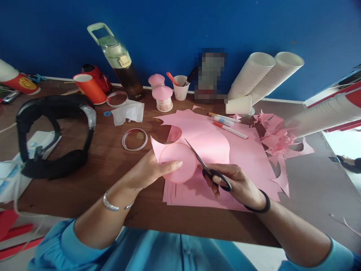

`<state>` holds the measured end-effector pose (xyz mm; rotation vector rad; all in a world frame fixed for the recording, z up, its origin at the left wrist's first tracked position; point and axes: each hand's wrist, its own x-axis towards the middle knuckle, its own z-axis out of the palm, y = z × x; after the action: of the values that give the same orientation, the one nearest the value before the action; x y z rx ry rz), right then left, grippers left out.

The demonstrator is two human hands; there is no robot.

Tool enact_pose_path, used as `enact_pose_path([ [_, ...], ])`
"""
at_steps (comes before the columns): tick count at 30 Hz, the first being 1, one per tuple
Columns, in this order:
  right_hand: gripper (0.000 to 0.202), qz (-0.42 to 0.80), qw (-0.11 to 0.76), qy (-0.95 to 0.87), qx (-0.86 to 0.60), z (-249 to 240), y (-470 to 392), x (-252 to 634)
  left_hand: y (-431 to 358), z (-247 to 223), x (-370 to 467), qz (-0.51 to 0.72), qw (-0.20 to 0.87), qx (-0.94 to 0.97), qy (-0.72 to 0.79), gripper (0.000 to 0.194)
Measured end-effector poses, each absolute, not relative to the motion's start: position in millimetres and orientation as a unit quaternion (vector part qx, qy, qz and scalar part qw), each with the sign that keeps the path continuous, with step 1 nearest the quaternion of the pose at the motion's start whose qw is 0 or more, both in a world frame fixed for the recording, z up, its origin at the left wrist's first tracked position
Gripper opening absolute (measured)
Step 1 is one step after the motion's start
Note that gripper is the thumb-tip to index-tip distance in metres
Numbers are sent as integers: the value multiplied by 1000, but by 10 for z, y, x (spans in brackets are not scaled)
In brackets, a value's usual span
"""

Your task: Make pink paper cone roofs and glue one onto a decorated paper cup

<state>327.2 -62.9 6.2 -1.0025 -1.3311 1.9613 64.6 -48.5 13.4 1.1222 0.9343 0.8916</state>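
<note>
My left hand (152, 169) pinches a sheet of pink paper (205, 133), its thumb lying on a circle (180, 154) outlined in orange on it. In my right hand (234, 180) is a pair of scissors (210, 171) with black handles, the blades lying at the right edge of the circle. The sheet's left side has a curved cut-out. Beneath lies a stack of pink paper sheets (239, 195). On the stack, behind the hands, rest an orange marker (231, 130) and a glue stick (222, 120).
Crumpled pink scraps (278, 137) lie at the right, near stacked paper cups (254, 71). Two small cups with pink cone roofs (163, 99) stand at the back beside a cup of markers (181, 90). Left are a bottle (124, 67), tape rolls (134, 139) and a black headset-like strap (56, 167).
</note>
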Motion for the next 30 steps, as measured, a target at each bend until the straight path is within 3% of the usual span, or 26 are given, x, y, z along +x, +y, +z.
enact_pose_path([
  [19,35,727,275,-507,-373,30,-584,3328,-473,153,605,370,670,499,406,39],
  [24,39,730,276,-498,-378,17,-584,3334,-474,153,589,375,669,493,411,49],
  [30,41,729,276,-495,-385,22,-585,3328,-460,160,553,370,662,488,433,36],
])
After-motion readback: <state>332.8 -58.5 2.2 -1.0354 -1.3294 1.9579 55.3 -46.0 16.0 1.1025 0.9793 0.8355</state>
